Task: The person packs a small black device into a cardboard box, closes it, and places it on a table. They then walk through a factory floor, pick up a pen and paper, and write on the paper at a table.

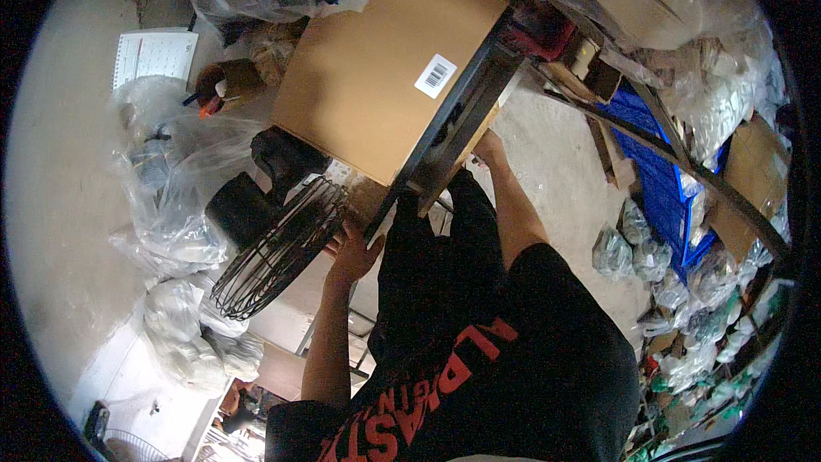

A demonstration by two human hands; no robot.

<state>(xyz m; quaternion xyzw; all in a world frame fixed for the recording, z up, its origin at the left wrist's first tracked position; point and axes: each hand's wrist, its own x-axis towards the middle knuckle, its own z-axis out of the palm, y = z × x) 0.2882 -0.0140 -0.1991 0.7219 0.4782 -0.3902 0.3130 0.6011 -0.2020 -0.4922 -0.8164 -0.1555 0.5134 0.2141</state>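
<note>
A large brown cardboard box (368, 77) with a white barcode label lies on the dark-edged table in front of me. Under the table's edge, a drawer (453, 150) with a wooden front stands partly pulled out; little of its inside shows. My right hand (490, 151) is closed on the end of the drawer front, its fingertips partly hidden. My left hand (349, 253) has its fingers spread beside the wire cage of a black fan (282, 248), close to the table's edge. Whether it touches the cage I cannot tell.
Clear plastic bags (171, 180) and a desk calendar (154, 56) are at the left. A blue crate (654, 171) leans among metal bars at the right. Several stuffed bags (633, 244) lie on the floor beside it.
</note>
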